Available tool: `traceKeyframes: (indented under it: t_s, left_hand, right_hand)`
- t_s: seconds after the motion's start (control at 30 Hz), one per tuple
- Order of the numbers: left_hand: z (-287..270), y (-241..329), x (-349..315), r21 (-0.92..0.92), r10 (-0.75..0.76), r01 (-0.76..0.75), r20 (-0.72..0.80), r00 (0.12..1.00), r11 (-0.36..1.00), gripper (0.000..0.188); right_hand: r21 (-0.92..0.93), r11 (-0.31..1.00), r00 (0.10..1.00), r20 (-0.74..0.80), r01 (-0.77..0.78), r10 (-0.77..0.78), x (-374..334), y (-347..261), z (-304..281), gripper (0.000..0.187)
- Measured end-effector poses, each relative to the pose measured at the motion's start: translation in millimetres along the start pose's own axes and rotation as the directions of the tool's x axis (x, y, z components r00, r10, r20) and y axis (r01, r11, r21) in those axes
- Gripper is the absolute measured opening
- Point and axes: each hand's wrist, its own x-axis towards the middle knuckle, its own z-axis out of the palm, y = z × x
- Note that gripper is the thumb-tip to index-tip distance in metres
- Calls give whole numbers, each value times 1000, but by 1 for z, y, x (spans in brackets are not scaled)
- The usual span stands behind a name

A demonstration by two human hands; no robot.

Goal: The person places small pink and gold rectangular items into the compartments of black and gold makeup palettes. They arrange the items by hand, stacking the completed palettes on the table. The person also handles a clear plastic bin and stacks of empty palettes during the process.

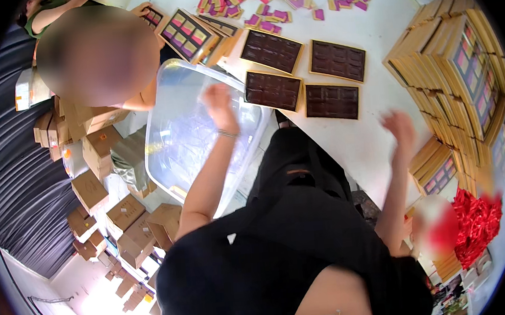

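My left hand [220, 108] is raised over a clear plastic bin [155, 129], its fingers smeared by motion. Above the white table [345, 142], to the right, hovers my right hand [401, 128], also blurred. I cannot make out anything held in either one. Between the hands lie several shallow boxes with gold edges and dark brown moulded trays [333, 59]; the nearest of them, a tray box [332, 101], is to the left of my right hand. Their compartments look bare. The bin holds what looks like clear film, seen unclearly.
Tall stacks of gold-edged boxes [433, 57] stand at the right. Small purple and gold pieces [266, 16] lie scattered at the far side. Another person [143, 98] is at the far left, beside filled boxes [185, 33]. Cardboard cartons [131, 218] and red ribbon-like material [477, 224] are nearby.
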Motion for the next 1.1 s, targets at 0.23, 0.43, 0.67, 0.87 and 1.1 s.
traceKeyframes:
  t_s: [0.23,0.43,0.67,0.87,1.1]
  left_hand:
    - [-20,36,176,-508,-307,479,387,869,716,86]
    - [-11,25,207,-489,-263,430,372,890,759,39]
    - [13,50,176,-443,-193,444,505,841,779,45]
    - [37,88,67,-300,-239,522,638,732,798,39]
    - [155,65,-178,157,-289,627,951,113,763,61]
  right_hand:
    - [-136,940,597,798,312,-82,169,-74,418,70]
    - [-65,954,398,899,-292,183,171,-17,490,91]
    - [137,967,542,841,-216,1,151,-54,436,77]
    - [346,938,731,647,-28,-217,81,-78,314,70]
    - [332,936,982,-179,119,-61,-82,-70,30,68]
